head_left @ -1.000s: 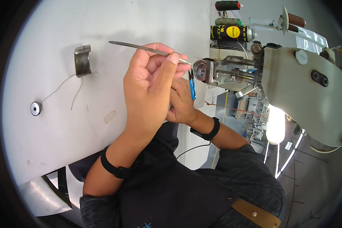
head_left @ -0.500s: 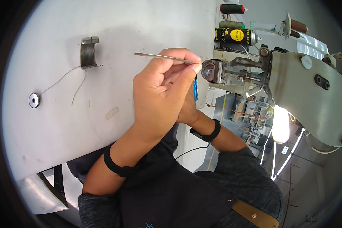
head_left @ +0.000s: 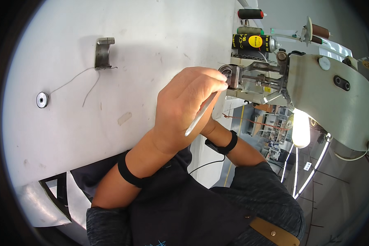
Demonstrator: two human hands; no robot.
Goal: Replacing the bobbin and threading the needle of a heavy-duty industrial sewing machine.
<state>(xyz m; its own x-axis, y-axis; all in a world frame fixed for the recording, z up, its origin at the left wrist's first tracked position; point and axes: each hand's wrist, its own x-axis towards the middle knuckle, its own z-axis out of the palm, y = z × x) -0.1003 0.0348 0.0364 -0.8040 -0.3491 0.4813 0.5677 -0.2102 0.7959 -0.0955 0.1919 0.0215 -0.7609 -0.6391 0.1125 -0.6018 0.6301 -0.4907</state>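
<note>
Left hand (head_left: 184, 98) pinching tool (head_left: 199, 115) slantwise, probably freeing fingertips (head_left: 223, 85) at machine end (head_left: 235, 76); right hand (head_left: 210, 125) mostly hiding behind, can't tell grip.

2 bare forearms (head_left: 148, 151) slant up from the lower frame and meet near its centre. The left hand (head_left: 186, 102) points rightward, knuckles up, fingertips (head_left: 223, 87) drawn together right of centre; behind it, the right hand (head_left: 209, 124) is mostly hidden.
</note>
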